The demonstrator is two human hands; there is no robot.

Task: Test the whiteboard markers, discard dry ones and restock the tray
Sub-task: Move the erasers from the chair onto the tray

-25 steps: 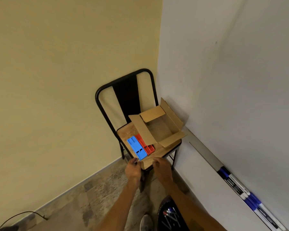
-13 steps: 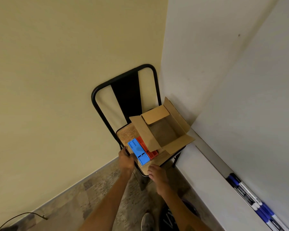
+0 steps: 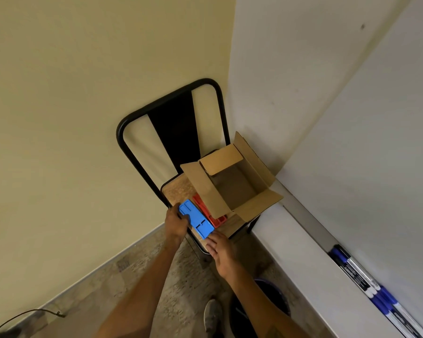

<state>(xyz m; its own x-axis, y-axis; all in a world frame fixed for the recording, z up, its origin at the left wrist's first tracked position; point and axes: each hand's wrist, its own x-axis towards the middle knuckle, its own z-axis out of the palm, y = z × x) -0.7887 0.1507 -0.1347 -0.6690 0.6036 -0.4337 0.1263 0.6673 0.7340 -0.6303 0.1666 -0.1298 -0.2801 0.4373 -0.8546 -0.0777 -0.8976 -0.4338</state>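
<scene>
A blue tray (image 3: pixel 197 219) lies at the front of the chair (image 3: pixel 174 128) seat, and a red tray (image 3: pixel 217 220) lies just beside it, partly under a flap of the open box (image 3: pixel 203 189). The box stands on the same seat, closer to the corner of the walls. The left hand (image 3: pixel 176 222) grips the far left end of the blue tray, with the fingers curled on its edge. The right hand (image 3: pixel 221 250) is apart from the left one; its fingers are rather straight and touch the near end of this tray. The markers (image 3: pixel 366 279) lie in a row on the ledge (image 3: pixel 303 215) of the whiteboard (image 3: pixel 376 142), well apart from both hands. A dark bin (image 3: pixel 276 298) stands on the floor under the right forearm.
</scene>
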